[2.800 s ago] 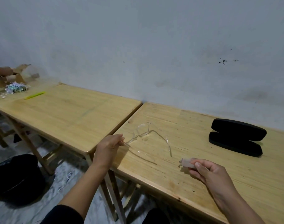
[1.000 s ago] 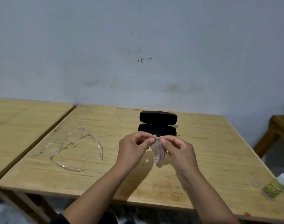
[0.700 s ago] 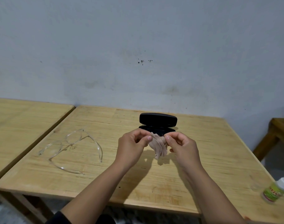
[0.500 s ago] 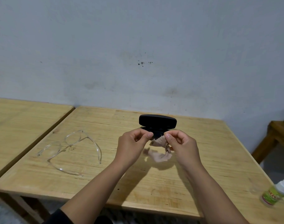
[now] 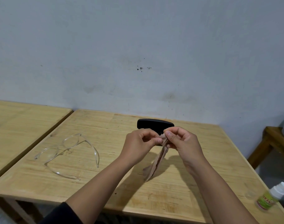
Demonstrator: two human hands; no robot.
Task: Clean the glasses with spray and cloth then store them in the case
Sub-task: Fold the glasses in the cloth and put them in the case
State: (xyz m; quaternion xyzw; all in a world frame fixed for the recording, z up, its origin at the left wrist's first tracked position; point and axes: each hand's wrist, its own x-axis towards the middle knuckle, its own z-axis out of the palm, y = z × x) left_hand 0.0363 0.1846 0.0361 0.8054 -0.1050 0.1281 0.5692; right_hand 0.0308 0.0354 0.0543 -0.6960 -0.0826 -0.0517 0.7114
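Both hands up over table [image 5: 178, 196]: left hand [image 5: 138, 147] and right hand [image 5: 184, 143] each pinch top of cloth [image 5: 157, 162], which hangs down. Glasses [image 5: 68, 152] lie unfolded at left, case [image 5: 154, 124] behind hands, spray bottle [image 5: 272, 198] near right edge.

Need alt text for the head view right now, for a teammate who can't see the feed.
Both hands, left hand and right hand, pinch the top of a small beige cloth that hangs above a wooden table. Clear glasses lie on the table to the left, a black case sits open behind the hands, and a spray bottle lies at the right edge.
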